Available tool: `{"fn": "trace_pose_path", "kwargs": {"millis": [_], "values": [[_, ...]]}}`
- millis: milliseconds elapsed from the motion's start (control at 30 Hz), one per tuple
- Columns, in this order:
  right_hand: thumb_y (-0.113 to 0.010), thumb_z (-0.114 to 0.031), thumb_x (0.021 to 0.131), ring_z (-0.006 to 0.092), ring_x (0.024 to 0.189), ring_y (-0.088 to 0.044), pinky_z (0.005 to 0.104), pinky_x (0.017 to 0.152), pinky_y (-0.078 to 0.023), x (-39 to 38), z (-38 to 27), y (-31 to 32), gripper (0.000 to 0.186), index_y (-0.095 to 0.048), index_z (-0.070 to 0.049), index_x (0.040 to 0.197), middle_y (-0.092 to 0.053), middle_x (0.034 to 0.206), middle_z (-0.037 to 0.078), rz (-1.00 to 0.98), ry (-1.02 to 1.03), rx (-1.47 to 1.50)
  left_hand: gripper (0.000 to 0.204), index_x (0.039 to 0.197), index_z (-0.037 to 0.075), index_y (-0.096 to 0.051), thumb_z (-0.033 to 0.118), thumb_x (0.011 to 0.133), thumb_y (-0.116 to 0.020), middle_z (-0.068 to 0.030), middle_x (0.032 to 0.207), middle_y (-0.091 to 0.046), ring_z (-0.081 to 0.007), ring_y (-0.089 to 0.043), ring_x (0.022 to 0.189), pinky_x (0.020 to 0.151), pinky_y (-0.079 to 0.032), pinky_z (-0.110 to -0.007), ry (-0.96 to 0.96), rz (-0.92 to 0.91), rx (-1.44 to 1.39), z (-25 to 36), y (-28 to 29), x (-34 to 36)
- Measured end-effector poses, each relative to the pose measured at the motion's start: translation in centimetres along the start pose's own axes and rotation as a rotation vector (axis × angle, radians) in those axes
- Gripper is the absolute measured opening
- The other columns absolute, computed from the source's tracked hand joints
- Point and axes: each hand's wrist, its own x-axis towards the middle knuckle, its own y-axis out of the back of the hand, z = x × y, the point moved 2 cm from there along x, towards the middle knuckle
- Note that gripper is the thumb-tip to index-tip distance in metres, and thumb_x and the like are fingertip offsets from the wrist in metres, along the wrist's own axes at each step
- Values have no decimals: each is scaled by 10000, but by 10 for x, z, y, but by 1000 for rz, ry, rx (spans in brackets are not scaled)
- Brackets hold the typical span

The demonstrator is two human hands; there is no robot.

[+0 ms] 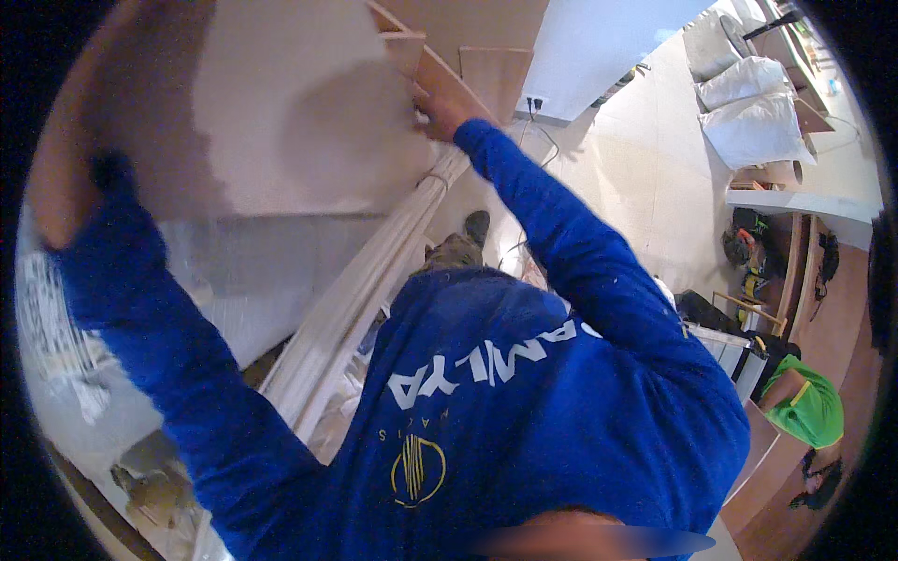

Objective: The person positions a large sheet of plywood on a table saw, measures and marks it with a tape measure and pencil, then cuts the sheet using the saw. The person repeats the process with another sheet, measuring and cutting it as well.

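A large pale board [290,112] fills the upper left, with shadows across it. My left arm, in a blue sleeve, reaches up along its left side. At the dim, smeared rim of the view, my left hand [126,70] is near the board, its fingers not distinguishable. My right hand [441,114] is at the board's right edge, with fingers bent inward and closed. What they pinch there is too small to make out. Beside that hand, a thin wooden panel [440,70] slants upward. Below it leans a bundle of long pale strips [351,299], tied near its top.
Cables plug into a wall socket [534,101] to the right. White sacks [753,112] lie at the far right. A person in a green shirt [812,402] is at the right, near tools and boards. Clear plastic wrap [253,280] covers something below the board.
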Motion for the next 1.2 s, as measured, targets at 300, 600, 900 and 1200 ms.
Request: {"fn": "trace_pose_path", "kwargs": {"millis": [300,600,900,1200], "values": [[-758,-325,854,379,952,-710,455,818,-559,-162,78,-52,400,-699,-35,1122,-728,1017,203,-153,-248,42,754,982,52,-708,777,781,-656,-209,866,-729,-454,-696,860,743,-527,-547,431,-251,-76,-32,-194,-79],[-731,-439,870,398,972,-712,482,860,-560,-334,102,-40,480,-727,-9,1083,-739,1039,232,-327,-926,-4,724,1038,-2,-695,691,828,-663,-280,985,-691,-484,-635,931,809,-496,-532,528,-396,-222,-89,-272,-79],[-608,-633,899,395,922,-716,503,820,-541,-475,21,-90,634,-745,-20,986,-745,978,219,-206,-1143,243,620,1132,-13,-664,539,852,-696,-264,1123,-651,-441,-610,1043,900,-476,-498,149,-180,-336,62,-301,-26],[-299,-631,1058,362,1388,-481,461,1169,-327,-614,-46,-231,721,-558,-89,1456,-531,1500,191,81,-1146,1034,549,1226,-24,-633,388,877,-730,-248,1262,-611,-398,-584,1156,992,-455,-465,-74,155,-645,202,-182,-34]]}}
